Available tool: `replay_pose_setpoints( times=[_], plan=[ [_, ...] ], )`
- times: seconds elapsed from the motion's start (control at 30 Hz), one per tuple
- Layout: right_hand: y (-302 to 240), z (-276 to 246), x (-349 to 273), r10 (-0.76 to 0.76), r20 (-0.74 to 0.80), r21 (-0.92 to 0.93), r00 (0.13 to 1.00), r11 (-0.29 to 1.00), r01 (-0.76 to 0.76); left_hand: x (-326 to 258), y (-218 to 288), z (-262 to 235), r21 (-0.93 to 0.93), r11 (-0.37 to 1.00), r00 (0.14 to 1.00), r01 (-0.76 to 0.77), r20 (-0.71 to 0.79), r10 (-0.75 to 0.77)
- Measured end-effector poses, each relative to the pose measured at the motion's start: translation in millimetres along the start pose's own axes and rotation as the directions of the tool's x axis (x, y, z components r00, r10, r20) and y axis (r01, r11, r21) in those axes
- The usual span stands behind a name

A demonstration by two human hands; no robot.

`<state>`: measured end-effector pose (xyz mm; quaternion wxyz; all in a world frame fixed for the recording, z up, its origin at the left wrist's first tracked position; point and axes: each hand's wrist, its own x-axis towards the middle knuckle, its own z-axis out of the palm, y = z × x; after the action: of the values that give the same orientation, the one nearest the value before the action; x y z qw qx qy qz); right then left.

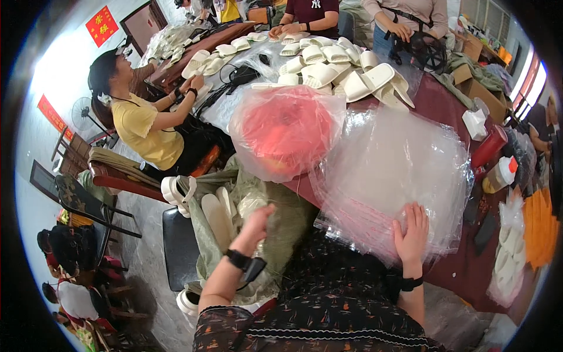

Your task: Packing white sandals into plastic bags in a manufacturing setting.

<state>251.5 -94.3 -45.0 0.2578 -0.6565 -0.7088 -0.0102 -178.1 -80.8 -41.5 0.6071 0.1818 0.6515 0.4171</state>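
My right hand (412, 233) lies flat, fingers stretched out, on the near edge of a stack of clear plastic bags (404, 158) with pinkish-red strips. Off to the left, my left hand (255, 225) is raised over a green woven sack (287, 214) beside my lap. Its fingers are partly turned away, so their grip is unclear. White slippers (216, 220) stick out of the sack's mouth, close to that hand. Beyond the sack, a round red object (285, 130) wrapped in clear plastic sits at the table edge.
A pile of white slippers (328, 63) covers the far table. At right stand a red cylinder (489, 145), a bottle with a red cap (499, 175) and bagged slippers (508, 258). A co-worker in yellow (143, 132) sits at left, near a black stool (179, 249).
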Motion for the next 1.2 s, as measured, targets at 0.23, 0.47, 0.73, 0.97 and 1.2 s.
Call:
replay_pose_setpoints(
  times=[0.23,0.47,0.73,0.97,1.2],
  plan=[
    [-6,1,4,-0.007,0.035,0.024,0.999,1.0,0.006,-101,87,-28,-0.152,0.948,0.954,-0.278,0.067,0.291],
    [-9,-1,5,-0.02,0.015,0.028,1.0,0.999,0.019,-45,4,11,0.169,0.978,0.987,-0.124,0.127,0.103],
    [-7,-3,2,-0.013,-0.001,0.0,1.0,1.0,0.013,-14,-23,-2,0.626,0.767,0.98,-0.142,0.199,0.02],
    [-10,-7,9,-0.019,0.05,0.056,0.999,0.998,0.016,-27,-28,-18,0.628,0.755,0.978,-0.188,0.191,0.085],
    [-5,-21,10,0.008,0.125,0.083,0.992,0.996,-0.019,-87,91,8,0.941,-0.124,0.812,-0.315,0.335,0.478]
  ],
)
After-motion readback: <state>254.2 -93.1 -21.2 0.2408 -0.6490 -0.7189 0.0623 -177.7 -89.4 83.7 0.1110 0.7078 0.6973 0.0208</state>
